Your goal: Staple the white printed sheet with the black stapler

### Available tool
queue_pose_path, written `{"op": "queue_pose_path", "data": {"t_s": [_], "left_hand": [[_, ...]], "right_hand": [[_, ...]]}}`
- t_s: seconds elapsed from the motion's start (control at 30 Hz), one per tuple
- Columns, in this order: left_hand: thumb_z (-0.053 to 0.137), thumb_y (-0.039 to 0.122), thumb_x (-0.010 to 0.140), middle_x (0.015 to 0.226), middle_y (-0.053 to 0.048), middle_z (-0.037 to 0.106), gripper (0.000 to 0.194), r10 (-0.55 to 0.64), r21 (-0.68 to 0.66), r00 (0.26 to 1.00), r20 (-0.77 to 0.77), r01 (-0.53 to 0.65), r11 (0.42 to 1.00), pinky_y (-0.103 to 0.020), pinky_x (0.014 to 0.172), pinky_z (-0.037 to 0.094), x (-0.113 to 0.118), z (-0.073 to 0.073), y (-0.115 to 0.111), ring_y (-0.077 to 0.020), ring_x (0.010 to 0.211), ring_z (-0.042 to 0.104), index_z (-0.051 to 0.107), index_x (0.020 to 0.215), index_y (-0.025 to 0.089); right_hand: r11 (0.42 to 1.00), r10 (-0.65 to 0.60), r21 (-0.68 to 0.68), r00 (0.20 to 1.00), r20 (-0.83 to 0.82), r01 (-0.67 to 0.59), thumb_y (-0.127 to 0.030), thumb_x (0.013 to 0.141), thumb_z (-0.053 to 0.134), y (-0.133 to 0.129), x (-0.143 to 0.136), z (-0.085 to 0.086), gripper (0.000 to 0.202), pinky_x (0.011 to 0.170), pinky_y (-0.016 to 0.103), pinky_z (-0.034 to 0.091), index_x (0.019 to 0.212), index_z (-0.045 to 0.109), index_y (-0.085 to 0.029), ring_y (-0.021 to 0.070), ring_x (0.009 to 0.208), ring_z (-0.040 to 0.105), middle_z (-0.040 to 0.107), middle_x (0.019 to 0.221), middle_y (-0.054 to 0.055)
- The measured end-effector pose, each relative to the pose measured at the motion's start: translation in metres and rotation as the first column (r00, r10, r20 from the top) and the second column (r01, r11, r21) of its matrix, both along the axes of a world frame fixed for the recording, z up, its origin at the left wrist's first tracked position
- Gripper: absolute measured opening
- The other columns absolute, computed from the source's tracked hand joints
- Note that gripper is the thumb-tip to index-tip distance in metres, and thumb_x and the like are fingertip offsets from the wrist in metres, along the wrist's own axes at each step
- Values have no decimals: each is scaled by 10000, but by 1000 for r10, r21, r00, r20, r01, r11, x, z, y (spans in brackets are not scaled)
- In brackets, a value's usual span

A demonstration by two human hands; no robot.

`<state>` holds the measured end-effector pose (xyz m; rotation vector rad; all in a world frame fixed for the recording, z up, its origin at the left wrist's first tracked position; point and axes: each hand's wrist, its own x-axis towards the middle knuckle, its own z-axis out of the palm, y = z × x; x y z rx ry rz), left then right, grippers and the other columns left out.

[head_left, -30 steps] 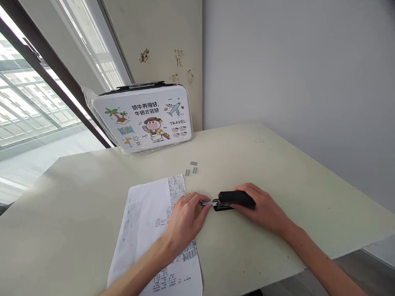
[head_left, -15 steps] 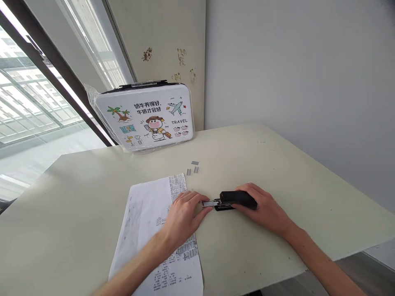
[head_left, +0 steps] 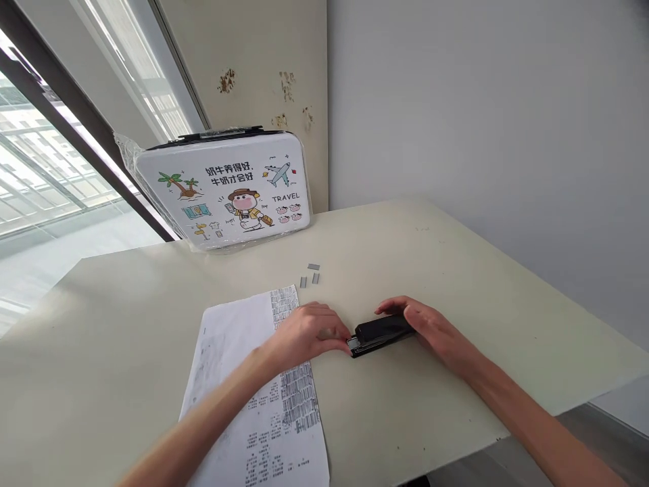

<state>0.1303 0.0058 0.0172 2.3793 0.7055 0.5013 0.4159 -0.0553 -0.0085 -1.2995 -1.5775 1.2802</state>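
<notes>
A black stapler (head_left: 382, 329) lies on the table between my hands, with a bit of its metal tray showing at the left end. My left hand (head_left: 311, 333) pinches that left end between thumb and fingers, its wrist above a printed paper sheet (head_left: 238, 318). Around the stapler's right end rests my right hand (head_left: 423, 325), palm against it, the index finger stretched along the far side. Three small staple strips (head_left: 314, 266) lie beyond my left hand, past the sheet's top corner.
A white cartoon-printed case (head_left: 228, 189) in clear plastic stands at the back of the pale table (head_left: 487, 325). A window is at the left, a grey wall behind on the right. The table's near edge runs along the lower right.
The metal tray that stuck out of the stapler is now mostly inside it. My left hand has closed up to the stapler; my right fingers have loosened and spread. The view has shifted slightly right.
</notes>
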Motion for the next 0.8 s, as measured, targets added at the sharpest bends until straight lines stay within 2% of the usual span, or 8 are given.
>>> {"op": "queue_pose_path", "data": {"t_s": [0.1, 0.2, 0.33, 0.4, 0.5, 0.63, 0.7, 0.8], "left_hand": [[769, 508, 916, 901, -14, 757, 269, 35, -28, 999, -5, -35, 999, -323, 772, 540, 13, -2, 5, -190, 823, 697, 750, 982, 248], [805, 479, 890, 920, -1, 742, 269, 61, -28, 998, -23, -62, 998, -293, 729, 528, 19, -4, 7, -178, 817, 692, 728, 1003, 248], [771, 513, 909, 927, -8, 738, 295, 105, 15, 993, -48, -105, 994, -303, 732, 546, 18, -7, 3, -188, 829, 701, 714, 1031, 250], [733, 517, 941, 979, -23, 746, 307, 132, 89, 990, -45, -128, 988, -333, 788, 565, 10, -5, -3, -206, 882, 710, 697, 1089, 250], [677, 493, 990, 1125, -57, 737, 322, 177, 207, 983, -56, -162, 965, -409, 908, 575, -17, 4, -20, -247, 1023, 703, 654, 1209, 257], [602, 413, 1043, 1357, -64, 665, 321, 260, 225, 958, -124, -228, 947, -435, 1007, 576, -73, 15, -59, -276, 1233, 648, 604, 1351, 321], [591, 393, 1044, 1448, -39, 629, 354, 301, 236, 942, -147, -262, 936, -446, 1041, 575, -100, 14, -85, -301, 1336, 598, 597, 1396, 372], [643, 424, 1004, 1590, 1, 518, 605, 296, 291, 926, -234, -224, 930, -507, 1117, 536, -126, 5, -125, -343, 1462, 487, 438, 1573, 432]], "right_hand": [[1000, 9, -16, 998, -69, -10, -664, 1050, 330, 1, 3, -3, 548, 1045, 456, 514, 1276, 658, -288, 295, 1209, 647, 691, 1332, 76], [1000, 18, -23, 998, -58, -19, -672, 1042, 343, 1, 4, -3, 546, 1068, 483, 498, 1287, 648, -291, 303, 1211, 642, 685, 1339, 79], [1000, 29, -6, 999, -25, -29, -662, 1045, 348, 2, 2, 1, 536, 1044, 469, 511, 1290, 644, -289, 300, 1200, 644, 680, 1343, 84], [997, 65, 30, 997, 37, -67, -647, 1025, 438, 1, 0, 2, 477, 972, 424, 541, 1261, 652, -291, 276, 1112, 664, 692, 1301, 74], [989, 96, 95, 982, 161, -112, -570, 958, 624, 0, -6, 3, 354, 817, 347, 549, 1179, 669, -297, 226, 923, 655, 722, 1147, 39], [991, 70, 97, 973, 219, -93, -507, 920, 694, -2, -10, 2, 285, 728, 314, 514, 1115, 682, -299, 199, 814, 611, 715, 983, 9], [993, 70, 80, 975, 211, -88, -525, 911, 699, -3, -11, 1, 295, 718, 317, 514, 1100, 685, -298, 199, 799, 608, 712, 967, 8], [994, 76, 62, 976, 205, -90, -557, 898, 704, -5, -11, 1, 325, 735, 330, 523, 1088, 684, -293, 212, 830, 619, 715, 983, 18]]}}
